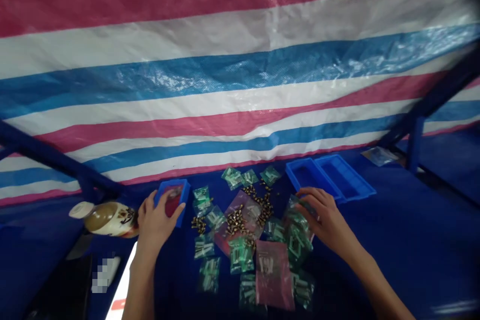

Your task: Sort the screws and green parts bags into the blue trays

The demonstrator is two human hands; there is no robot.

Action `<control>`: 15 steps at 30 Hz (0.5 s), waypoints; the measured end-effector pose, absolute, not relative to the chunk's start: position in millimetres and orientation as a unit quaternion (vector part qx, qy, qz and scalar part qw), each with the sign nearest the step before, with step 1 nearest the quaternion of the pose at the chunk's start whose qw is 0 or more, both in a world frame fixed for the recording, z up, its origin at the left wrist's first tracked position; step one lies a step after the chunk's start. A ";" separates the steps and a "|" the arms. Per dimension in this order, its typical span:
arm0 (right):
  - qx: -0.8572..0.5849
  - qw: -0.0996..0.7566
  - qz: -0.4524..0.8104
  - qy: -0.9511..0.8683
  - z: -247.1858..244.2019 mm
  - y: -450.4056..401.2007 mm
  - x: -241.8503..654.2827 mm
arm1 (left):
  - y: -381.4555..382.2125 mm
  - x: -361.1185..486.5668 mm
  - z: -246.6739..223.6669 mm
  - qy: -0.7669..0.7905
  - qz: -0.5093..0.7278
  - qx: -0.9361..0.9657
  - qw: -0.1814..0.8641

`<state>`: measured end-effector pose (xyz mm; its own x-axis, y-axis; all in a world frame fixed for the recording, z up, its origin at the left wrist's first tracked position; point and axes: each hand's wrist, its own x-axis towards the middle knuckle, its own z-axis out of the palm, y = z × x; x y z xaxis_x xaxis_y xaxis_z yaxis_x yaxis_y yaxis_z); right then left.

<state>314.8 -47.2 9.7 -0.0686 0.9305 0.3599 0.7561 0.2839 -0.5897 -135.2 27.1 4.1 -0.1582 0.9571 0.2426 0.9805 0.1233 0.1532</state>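
My left hand [157,222] is at a small blue bin [185,195], thumb and fingers apart over its near left side. Something pinkish-red [172,205] lies inside the bin. At the right, my right hand [324,212] has its fingers curled onto a heap of clear green-printed bags [298,240], gripping at its upper edge; the fingertips are partly hidden. Between the hands lie brass-coloured screw-like pieces [236,222], loose in small heaps, partly on a pink bag [221,242]. Another pink bag [275,275] with pale pieces inside lies nearer me.
Several small green-printed bags [203,246] are spread over the blue tabletop [375,240]. Two blue trays [347,180] stand at the back right. A bottle with a white cap [108,218] lies beside my left hand. Striped sheeting [240,75] hangs behind, with a dark blue frame bar [414,145] at right.
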 end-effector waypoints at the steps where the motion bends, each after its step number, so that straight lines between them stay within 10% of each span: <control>1: -0.589 0.328 0.092 -0.733 10.4 -53.1 324.3 | 30.2 -135.7 4.0 -0.768 -0.114 -0.630 0.015; 8: -0.582 0.134 -0.008 -0.802 8.5 -81.9 386.6 | 43.7 -119.4 40.2 -0.795 -0.070 -0.602 -0.021; 15: -0.538 0.179 -0.066 -0.821 -8.2 -54.6 388.9 | 22.1 -53.4 92.4 -0.757 -0.198 -0.621 0.047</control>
